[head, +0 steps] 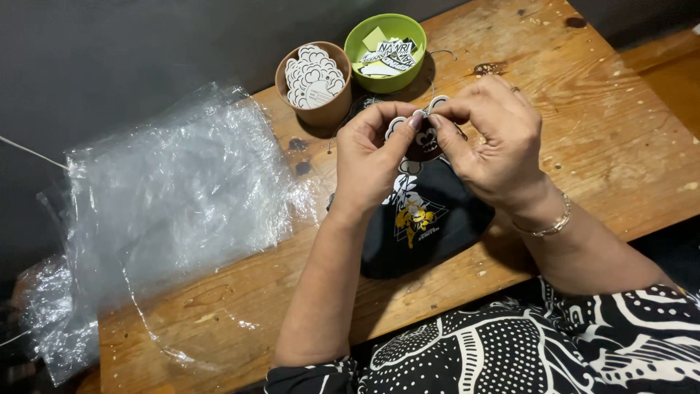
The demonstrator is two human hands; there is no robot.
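Left hand (368,157), right hand (490,142): fingers pinch cloud-shaped tag (415,130) between them, long axis crosswise.

Both hands (437,146) pinch a cloud-shaped tag (425,138) above black cloth (423,219).

We see a worn wooden surface (620,131), scratched and marked with dark stains and pale flecks. On its left part lies a heap of crumpled clear plastic bags (168,211), spilling over the near and left edges. At the far edge stand a brown paper cup (321,109) filled with white cloud-shaped cutouts and, just beside it, a green bowl (361,36) of printed paper tags. A folded black garment (423,219) with a yellow and white print lies at the middle, reaching the near edge.
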